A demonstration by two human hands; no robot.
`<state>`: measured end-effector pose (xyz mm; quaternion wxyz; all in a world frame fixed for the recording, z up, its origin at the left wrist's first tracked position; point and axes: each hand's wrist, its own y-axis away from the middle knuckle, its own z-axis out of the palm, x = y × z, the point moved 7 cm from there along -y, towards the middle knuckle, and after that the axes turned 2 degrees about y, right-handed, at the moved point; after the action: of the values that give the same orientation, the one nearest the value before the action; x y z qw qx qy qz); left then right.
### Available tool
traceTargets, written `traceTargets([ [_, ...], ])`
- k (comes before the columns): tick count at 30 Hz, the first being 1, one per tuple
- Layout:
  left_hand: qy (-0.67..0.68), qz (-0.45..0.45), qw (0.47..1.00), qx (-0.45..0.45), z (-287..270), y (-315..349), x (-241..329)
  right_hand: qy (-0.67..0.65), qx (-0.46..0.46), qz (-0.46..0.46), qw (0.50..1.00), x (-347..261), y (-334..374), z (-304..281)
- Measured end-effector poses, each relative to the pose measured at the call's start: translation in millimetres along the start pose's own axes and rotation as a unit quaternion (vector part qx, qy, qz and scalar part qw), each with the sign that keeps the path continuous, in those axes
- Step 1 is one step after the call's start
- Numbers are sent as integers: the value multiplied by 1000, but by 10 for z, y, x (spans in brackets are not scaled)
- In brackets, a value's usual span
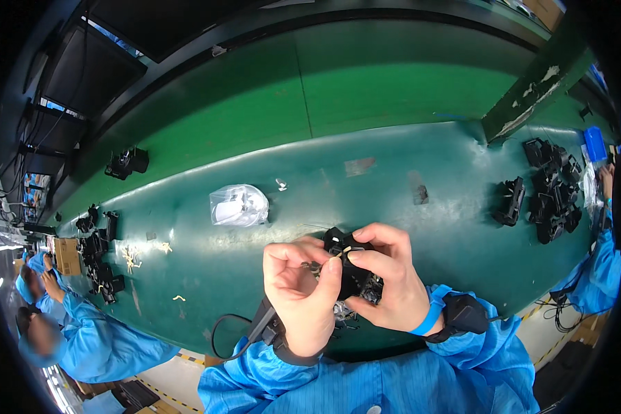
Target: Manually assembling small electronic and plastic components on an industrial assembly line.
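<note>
A person in a blue work coat holds a small black plastic part (348, 265) up in front of the chest, just above the near edge of a long green worktop (393, 207). The right hand (386, 286) wraps around the part from the right side, its grip clenched on the black body so the part stays steady and faces the eyes. The left hand (303, 297) comes in from the left with thumb and forefinger pinched together on a tiny pale piece at the part's top face; the grip is closed, though the piece is too small to identify. A blue wristband and a dark strap sit on the right wrist, and a black cable (228, 331) loops away from the left wrist.

On the worktop beyond the hands lies a crumpled clear plastic bag (238, 205), well apart from them. A cluster of similar black parts (548, 190) sits far right, near another person's blue sleeve (600, 269). More black parts (100, 259) lie far left, beside two other people in blue coats. Pale scraps (134, 257) are scattered near that left group.
</note>
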<state>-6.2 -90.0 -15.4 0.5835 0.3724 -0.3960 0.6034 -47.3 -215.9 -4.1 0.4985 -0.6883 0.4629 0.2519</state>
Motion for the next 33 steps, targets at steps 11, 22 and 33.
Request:
traceTargets([
  [11, -7, -22, 995, -98, 55, 48, -58, -98, 83, 65, 990, 208, 15, -113],
  [22, -112, -19, 982, -152, 82, 94, -107, -105, 68, 93, 988, 234, 12, -122],
  [33, -167, 13, 974, -149, 84, 105, -46, -51, 59, 54, 996, 180, -27, -161],
])
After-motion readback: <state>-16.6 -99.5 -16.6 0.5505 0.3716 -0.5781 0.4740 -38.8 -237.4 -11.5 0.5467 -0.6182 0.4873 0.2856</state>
